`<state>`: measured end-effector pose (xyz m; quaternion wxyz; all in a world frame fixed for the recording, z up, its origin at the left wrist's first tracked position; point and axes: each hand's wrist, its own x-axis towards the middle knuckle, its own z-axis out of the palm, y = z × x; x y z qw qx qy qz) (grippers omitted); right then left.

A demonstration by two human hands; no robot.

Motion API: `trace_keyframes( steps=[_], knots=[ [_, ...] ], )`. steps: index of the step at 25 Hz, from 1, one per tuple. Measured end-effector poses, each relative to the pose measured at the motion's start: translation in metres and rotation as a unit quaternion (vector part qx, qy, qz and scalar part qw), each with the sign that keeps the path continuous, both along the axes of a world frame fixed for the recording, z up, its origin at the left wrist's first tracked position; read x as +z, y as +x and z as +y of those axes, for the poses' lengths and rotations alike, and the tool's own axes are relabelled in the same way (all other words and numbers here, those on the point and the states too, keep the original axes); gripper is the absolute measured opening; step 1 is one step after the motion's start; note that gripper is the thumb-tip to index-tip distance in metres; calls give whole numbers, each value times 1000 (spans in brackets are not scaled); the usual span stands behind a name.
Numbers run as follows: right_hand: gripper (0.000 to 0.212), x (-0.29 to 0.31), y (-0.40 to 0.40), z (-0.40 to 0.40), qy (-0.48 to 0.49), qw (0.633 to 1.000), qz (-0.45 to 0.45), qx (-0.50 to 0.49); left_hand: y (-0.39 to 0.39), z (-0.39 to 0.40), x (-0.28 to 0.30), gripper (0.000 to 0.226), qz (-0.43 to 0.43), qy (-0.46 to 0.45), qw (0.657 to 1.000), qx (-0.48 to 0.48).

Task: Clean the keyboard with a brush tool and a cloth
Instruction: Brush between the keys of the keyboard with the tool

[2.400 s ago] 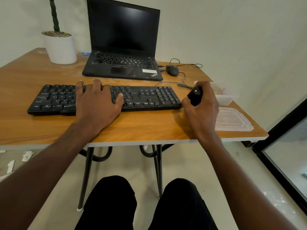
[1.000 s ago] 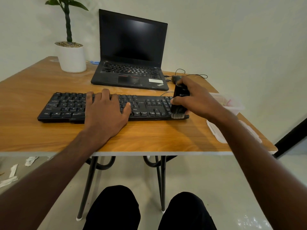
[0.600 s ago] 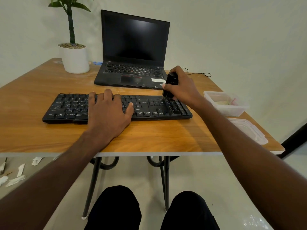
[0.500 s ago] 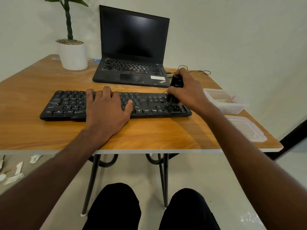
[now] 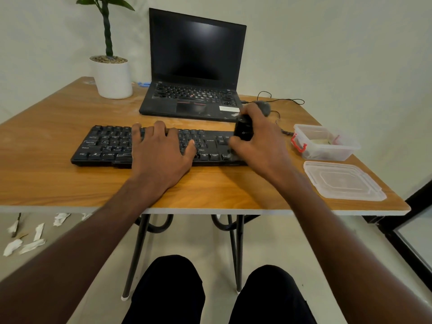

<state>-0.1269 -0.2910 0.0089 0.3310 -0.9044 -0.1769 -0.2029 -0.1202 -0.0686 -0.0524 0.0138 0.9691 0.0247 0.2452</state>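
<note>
Black keyboard (image 5: 105, 146): lies flat across the wooden desk (image 5: 46, 183), just in front of the open laptop (image 5: 194, 90).
Left hand (image 5: 161, 157): spread flat, fingers straight, palm down on the middle keys; I judge it pins the board against the strokes.
Brush tool (image 5: 243, 129): stands nearly upright over the keyboard's right end, bristle end down among the keys, blurred.
Right hand (image 5: 259, 141): fingers curled round the brush body, wrist low above the desk.
Cloth: none that I can see.
</note>
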Motion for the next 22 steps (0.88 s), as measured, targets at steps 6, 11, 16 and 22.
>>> trace_keyframes(
  steps=[6, 11, 16, 22],
  knots=[
    [44, 0, -3, 13, -3, 1000, -19, -15, -1, -1, 0, 71, 0, -2, 1000, 2],
    [44, 0, -6, 8, 48, 998, 28, 39, -1, -1, 0, 70, 0, -4, 1000, 3],
    [46, 3, -8, -1, -32, 999, -15, -7, -1, -1, 0, 70, 2, 3, 1000, 7],
    [44, -5, 1, 17, 20, 999, -20, 14, 0, -2, 0, 71, 0, -1, 1000, 4]
  ],
)
